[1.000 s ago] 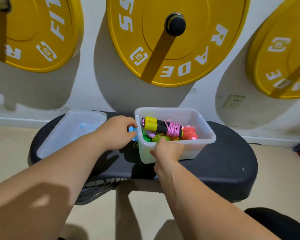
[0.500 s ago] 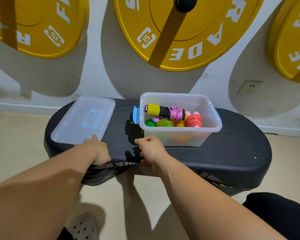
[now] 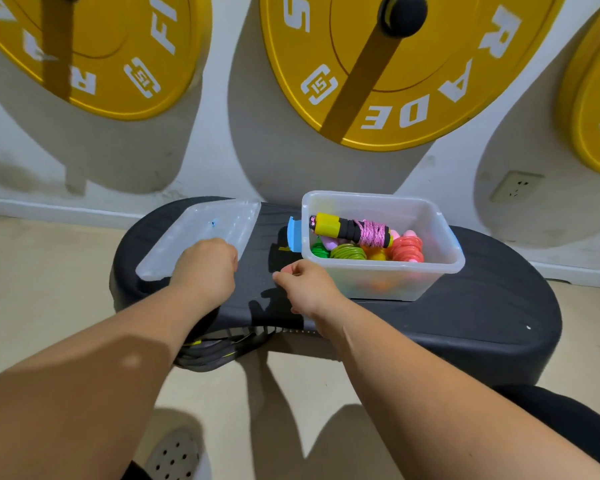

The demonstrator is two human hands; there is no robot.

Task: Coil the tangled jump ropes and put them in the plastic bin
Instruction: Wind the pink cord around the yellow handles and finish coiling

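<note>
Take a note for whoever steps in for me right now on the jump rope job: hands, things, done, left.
Left hand: fingers curled on the near edge of the lid, apparently gripping it.
Right hand: curled, holding nothing, by the plastic bin.
Things: coiled jump ropes lie in the plastic bin; the lid lies to its left on the bench.
Done: every rope in view is coiled and binned.
Left: probably only fitting the lid.
</note>
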